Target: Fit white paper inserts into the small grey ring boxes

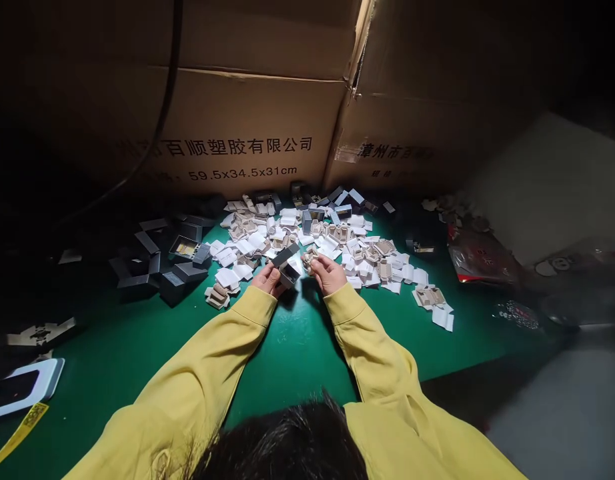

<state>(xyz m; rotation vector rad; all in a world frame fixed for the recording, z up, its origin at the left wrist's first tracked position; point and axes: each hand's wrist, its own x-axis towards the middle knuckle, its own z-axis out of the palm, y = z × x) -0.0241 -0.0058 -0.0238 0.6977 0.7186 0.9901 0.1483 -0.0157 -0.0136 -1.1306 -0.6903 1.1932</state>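
While the left hand (268,280) is curled tightly around an open dark box (289,273), the right hand (329,275) pinches a small cardboard piece (310,255) just beside it, above the green surface (287,360). Work on this pair looks unfinished, the two being apart. Beyond lie heaped white papers (226,257) and other dark boxes (172,287); which are finished, I cannot tell.

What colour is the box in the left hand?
The open box is black; head view shows best.

Head cam: looks fwd/down; hair (287,447) v. close, grn tbl (282,357) mid-dist, cartons (247,110) bkgd.
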